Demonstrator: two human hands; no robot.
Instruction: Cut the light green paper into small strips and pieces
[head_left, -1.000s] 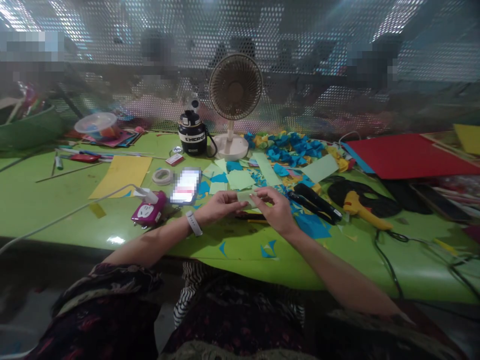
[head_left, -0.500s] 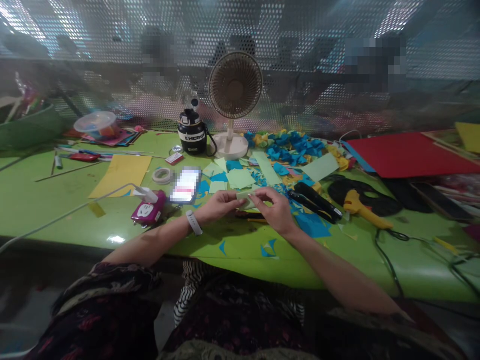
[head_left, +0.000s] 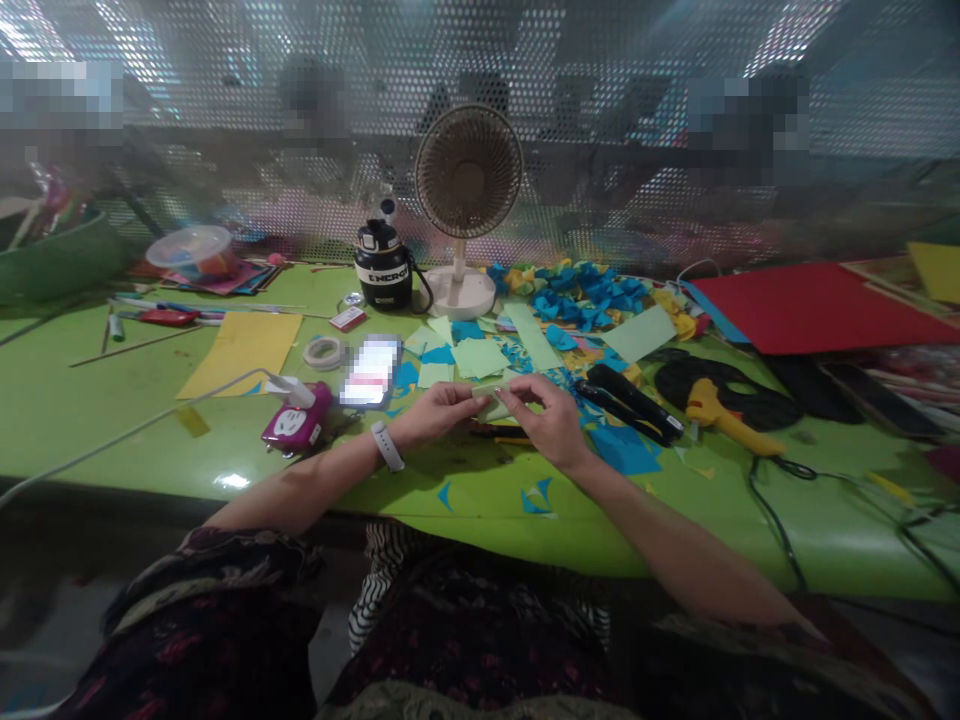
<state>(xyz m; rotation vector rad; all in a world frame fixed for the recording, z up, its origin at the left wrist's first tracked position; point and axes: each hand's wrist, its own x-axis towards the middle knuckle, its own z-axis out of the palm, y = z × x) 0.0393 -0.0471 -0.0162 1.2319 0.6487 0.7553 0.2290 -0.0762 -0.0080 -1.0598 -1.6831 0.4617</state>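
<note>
A small strip of pale green paper (head_left: 491, 399) is pinched between my left hand (head_left: 439, 412) and my right hand (head_left: 547, 421), and it is partly hidden by my fingers. A white band circles my left wrist. Loose pale green paper pieces (head_left: 480, 357) and blue paper scraps (head_left: 622, 450) lie just beyond and beside my hands. A black tool (head_left: 630, 402) lies close to the right of my right hand. A smartphone (head_left: 371, 371) with a lit screen lies to the left of my left hand.
The green table (head_left: 112, 420) holds a magenta power socket (head_left: 298, 417), a tape roll (head_left: 323, 352), yellow card (head_left: 240, 353), a yellow glue gun (head_left: 712, 408), a black flask (head_left: 384, 265), a fan (head_left: 469, 180), a heap of paper scraps (head_left: 581, 295), and red card (head_left: 817, 308). Cables cross the table.
My hands have shifted only slightly, still pinching the pale green strip. The view has moved a little.
</note>
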